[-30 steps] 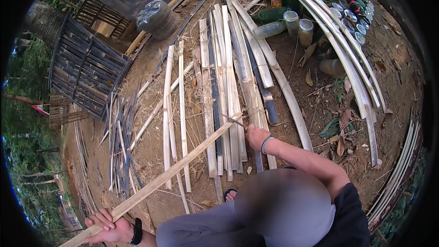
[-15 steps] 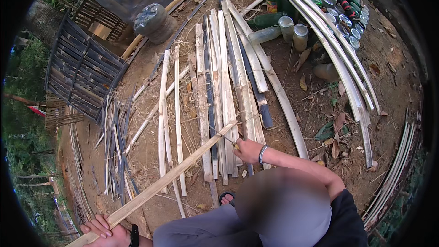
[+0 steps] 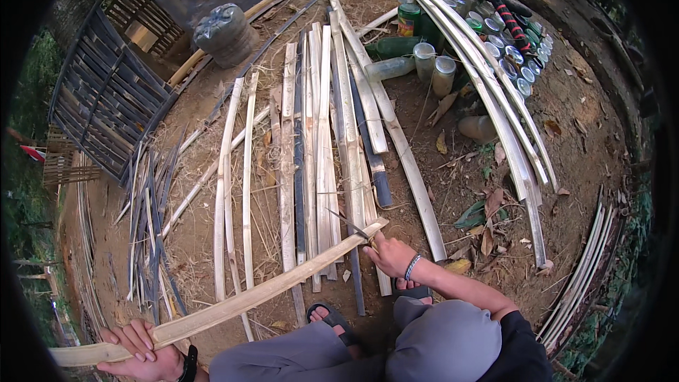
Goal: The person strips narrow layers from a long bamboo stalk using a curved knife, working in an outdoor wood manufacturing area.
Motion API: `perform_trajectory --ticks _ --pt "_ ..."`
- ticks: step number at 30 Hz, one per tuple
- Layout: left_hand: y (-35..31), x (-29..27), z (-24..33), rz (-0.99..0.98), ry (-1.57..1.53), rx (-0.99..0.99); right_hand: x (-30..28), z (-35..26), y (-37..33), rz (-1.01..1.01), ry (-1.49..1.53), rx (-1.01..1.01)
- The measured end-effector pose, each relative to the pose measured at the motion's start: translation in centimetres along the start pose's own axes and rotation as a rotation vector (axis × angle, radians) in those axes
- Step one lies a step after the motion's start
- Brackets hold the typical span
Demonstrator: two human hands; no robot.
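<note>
A long, pale split-bamboo strip [image 3: 244, 301] slants across in front of me, from the lower left up to the middle. My left hand [image 3: 145, 354], with a black band at the wrist, is closed around its lower end. Near the upper end, my right hand [image 3: 392, 253], wearing a metal bracelet, is closed on a knife [image 3: 346, 222]. The knife's dark, narrow blade points up and left and crosses the strip close to its tip; the handle is mostly hidden in my fingers. Beneath the strip, several bamboo slats [image 3: 322, 170] lie lengthwise on the ground.
Thin dark and pale strips [image 3: 152, 233] are heaped at left, by a dark slatted panel [image 3: 106, 92]. Jars and bottles [image 3: 442, 74] stand at upper right, beside long curved slats [image 3: 488, 85]. A large plastic bottle [image 3: 226, 35] stands at the back. My sandalled foot [image 3: 329, 318] is below the strip.
The bamboo strip lies at a flatter slant, its knife end lower and farther right. My right hand moved down and slightly right; my left moved a little left. The whole view has shifted.
</note>
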State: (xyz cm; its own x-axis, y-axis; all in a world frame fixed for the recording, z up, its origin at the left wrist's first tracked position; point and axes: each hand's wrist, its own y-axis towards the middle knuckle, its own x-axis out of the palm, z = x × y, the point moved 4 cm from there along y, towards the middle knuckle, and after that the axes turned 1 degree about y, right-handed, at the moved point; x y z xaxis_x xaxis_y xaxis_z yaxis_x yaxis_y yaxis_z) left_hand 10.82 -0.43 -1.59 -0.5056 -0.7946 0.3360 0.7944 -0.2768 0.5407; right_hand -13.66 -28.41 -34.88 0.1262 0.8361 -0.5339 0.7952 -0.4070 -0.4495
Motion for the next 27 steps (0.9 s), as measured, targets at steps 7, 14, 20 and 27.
perform_trajectory --ticks 7,14,20,27 --pt "0.6 -0.8 1.5 -0.062 -0.055 -0.063 0.5 0.3 -2.6 0.003 0.129 -0.046" --pt "-0.3 0.6 3.7 0.054 -0.041 -0.018 1.4 -0.7 -1.4 -0.007 0.147 -0.111" --pt "-0.1 0.1 3.7 -0.056 -0.108 -0.066 1.4 -1.6 -1.6 -0.038 0.174 -0.092" --pt "-0.4 0.7 4.0 -0.012 -0.122 -0.034 2.2 1.6 -3.3 -0.028 0.089 -0.030"
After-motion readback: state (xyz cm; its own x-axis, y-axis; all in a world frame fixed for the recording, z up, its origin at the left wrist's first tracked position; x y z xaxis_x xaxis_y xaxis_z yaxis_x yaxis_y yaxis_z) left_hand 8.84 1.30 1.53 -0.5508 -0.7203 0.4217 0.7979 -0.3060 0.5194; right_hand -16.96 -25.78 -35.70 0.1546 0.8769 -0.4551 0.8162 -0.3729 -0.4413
